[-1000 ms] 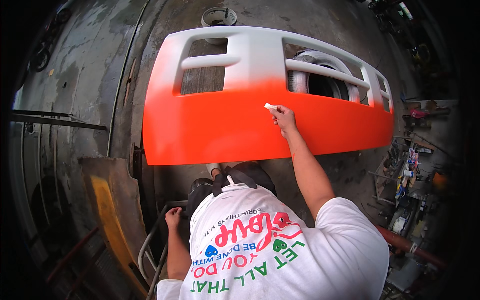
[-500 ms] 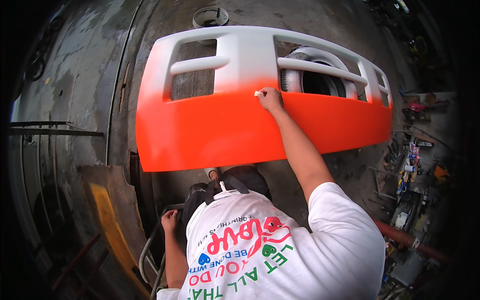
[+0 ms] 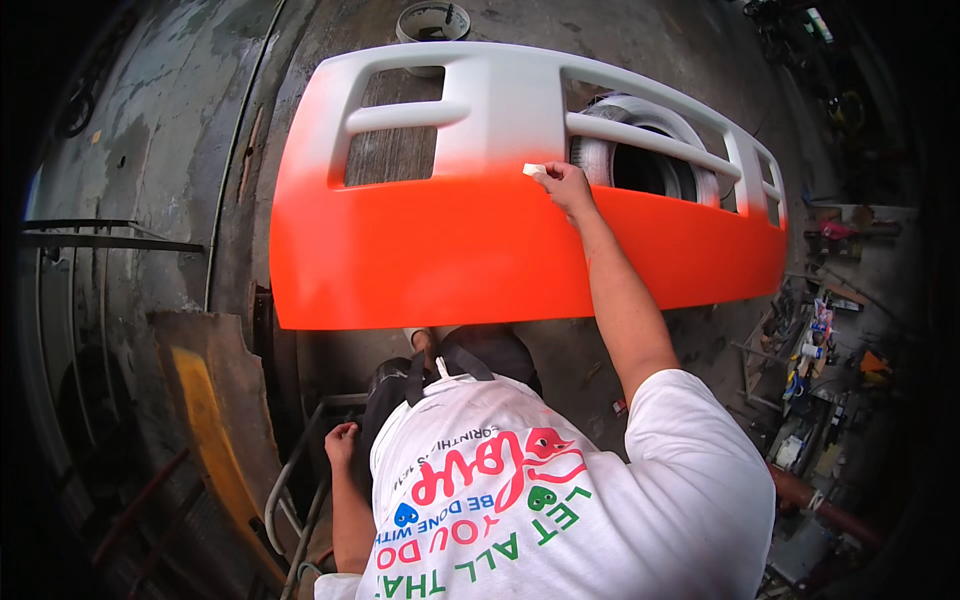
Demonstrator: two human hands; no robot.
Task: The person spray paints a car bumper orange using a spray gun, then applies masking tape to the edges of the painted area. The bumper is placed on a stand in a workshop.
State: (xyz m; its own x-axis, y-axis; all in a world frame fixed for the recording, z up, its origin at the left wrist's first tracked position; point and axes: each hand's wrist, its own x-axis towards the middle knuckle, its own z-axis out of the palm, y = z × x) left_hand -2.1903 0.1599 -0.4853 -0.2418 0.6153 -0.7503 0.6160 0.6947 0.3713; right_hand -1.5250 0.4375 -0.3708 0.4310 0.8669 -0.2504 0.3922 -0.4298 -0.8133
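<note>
A large curved vehicle bumper (image 3: 430, 250) lies across in front of me, bright orange on its near part and fading to white on its far part. My right hand (image 3: 567, 187) reaches over the orange part, fingers pinched on a small folded white piece (image 3: 534, 170). Whether that piece is paper or cloth I cannot make out. It is near the orange-white border, left of the large opening; contact with the surface is unclear. Low at my left side, my left hand (image 3: 342, 440) hangs with curled fingers beside a bent metal tube, apart from the bumper.
A tire (image 3: 625, 160) shows through the bumper's right opening. Beyond the far edge stands a white bucket (image 3: 433, 22). At left are a rusty sheet (image 3: 220, 390) and metal rails (image 3: 110, 241). Tools and clutter (image 3: 815, 350) lie on the right.
My right hand has moved slightly right and away from me with the white piece. The bumper sits a little higher in view. My left hand stays low.
</note>
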